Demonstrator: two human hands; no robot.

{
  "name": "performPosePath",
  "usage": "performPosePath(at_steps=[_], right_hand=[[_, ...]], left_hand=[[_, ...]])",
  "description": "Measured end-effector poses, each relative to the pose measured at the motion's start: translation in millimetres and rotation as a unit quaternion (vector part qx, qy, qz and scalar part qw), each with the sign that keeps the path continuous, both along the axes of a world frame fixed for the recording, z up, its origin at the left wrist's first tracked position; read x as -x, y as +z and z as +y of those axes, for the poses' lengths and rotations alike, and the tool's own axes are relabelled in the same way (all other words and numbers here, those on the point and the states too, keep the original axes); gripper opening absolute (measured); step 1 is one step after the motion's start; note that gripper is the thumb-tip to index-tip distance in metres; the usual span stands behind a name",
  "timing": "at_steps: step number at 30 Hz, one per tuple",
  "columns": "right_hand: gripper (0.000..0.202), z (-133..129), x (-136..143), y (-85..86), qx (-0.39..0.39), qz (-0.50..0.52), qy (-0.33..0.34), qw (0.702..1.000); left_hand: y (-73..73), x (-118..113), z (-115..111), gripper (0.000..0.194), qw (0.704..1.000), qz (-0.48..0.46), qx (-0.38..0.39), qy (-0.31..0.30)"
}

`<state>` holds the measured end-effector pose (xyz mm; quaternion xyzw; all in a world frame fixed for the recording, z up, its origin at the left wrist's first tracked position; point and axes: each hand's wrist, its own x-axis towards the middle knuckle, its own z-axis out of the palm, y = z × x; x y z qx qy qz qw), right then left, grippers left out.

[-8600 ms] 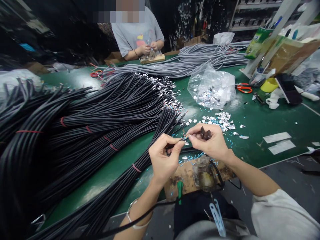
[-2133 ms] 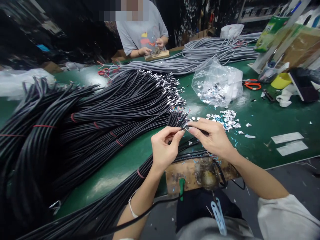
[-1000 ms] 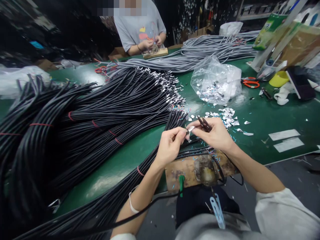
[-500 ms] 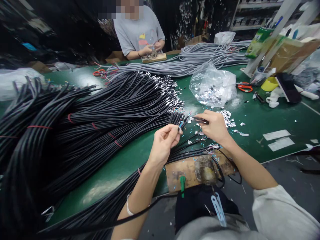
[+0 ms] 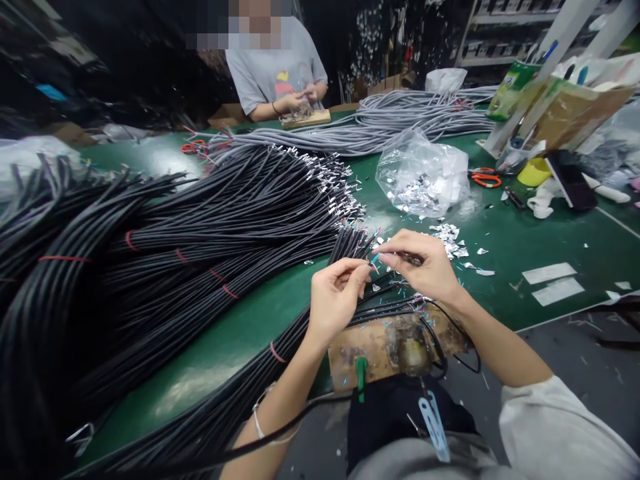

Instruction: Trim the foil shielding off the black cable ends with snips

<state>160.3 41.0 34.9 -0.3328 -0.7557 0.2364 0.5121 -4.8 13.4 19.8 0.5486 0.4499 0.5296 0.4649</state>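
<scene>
We can read no words, brands, numbers or signs; the print on the green packet [image 5: 512, 91] is too small.

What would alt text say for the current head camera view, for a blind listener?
The left hand holds a black cable near its end, and the right hand pinches something blue there, a dark tool in its palm. Black cable bundles lie at left on a green table; a person in grey is opposite.
</scene>
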Motion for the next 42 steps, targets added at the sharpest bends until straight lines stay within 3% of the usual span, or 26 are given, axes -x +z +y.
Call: performPosePath(at_steps=[3, 7, 9, 12, 18, 21, 25, 28, 30, 33, 37, 40, 42], right_hand=[[0.007, -0.9, -1.0, -0.5, -0.004, -0.025, 0.007, 1.000], [0.010, -3.4, 1.0, -0.8, 0.040, -0.051, 0.025, 0.998], [0.012, -3.9, 2.4, 0.1, 0.080, -0.035, 0.019, 0.996], [0.014, -4.9, 1.9, 3.2, 0.084, -0.011, -0.021, 0.996], [0.010, -11.2, -2.3, 6.4, -0.015, -0.057, -0.019, 0.998], [0.009, -11.5, -0.8, 5.6, 0.028, -0.038, -0.007, 0.999], [0.019, -5.9, 2.3, 3.5, 0.188, 0.021, 0.063, 0.980], [0.028, -1.7, 3.1, 1.6, 0.271, 0.055, 0.092, 0.957], [0.034, -1.5, 2.7, 1.3, 0.284, 0.057, 0.072, 0.955], [0.039, -5.7, 2.6, 1.4, 0.241, 0.008, 0.041, 0.970], [0.033, -14.8, 8.0, -2.6, 0.077, -0.095, -0.001, 0.992], [0.028, -18.3, 13.2, -7.5, -0.020, -0.124, -0.001, 0.992], [0.029, -17.9, 14.3, -8.5, 0.002, -0.107, 0.013, 0.994]], left_hand=[[0.1, 1.2, 0.6, 0.027, 1.000, 0.020, 0.006, -0.003], [1.9, 6.0, 4.6, 0.033, 0.989, 0.019, 0.086, -0.120], [1.6, 7.3, 6.7, 0.032, 0.982, -0.013, 0.122, -0.146], [-1.0, 7.1, 8.3, 0.027, 0.983, -0.049, 0.134, -0.114], [-4.7, 5.3, 6.8, 0.026, 0.987, -0.055, 0.136, -0.069], [-5.7, 4.1, 6.4, 0.027, 0.986, -0.075, 0.133, -0.070], [-6.1, 2.8, 5.5, 0.027, 0.996, -0.069, 0.045, -0.040], [-4.6, 2.9, 2.0, 0.019, 0.992, 0.049, -0.109, 0.025], [-3.9, 3.2, -1.2, 0.013, 0.965, 0.146, -0.206, 0.069], [-4.8, 3.7, -4.7, 0.010, 0.922, 0.235, -0.284, 0.115], [-7.1, 3.9, -5.7, 0.011, 0.886, 0.285, -0.325, 0.166], [-6.3, 3.6, -5.8, 0.012, 0.877, 0.294, -0.327, 0.192], [-4.6, 3.6, -6.3, 0.010, 0.883, 0.280, -0.319, 0.202]])
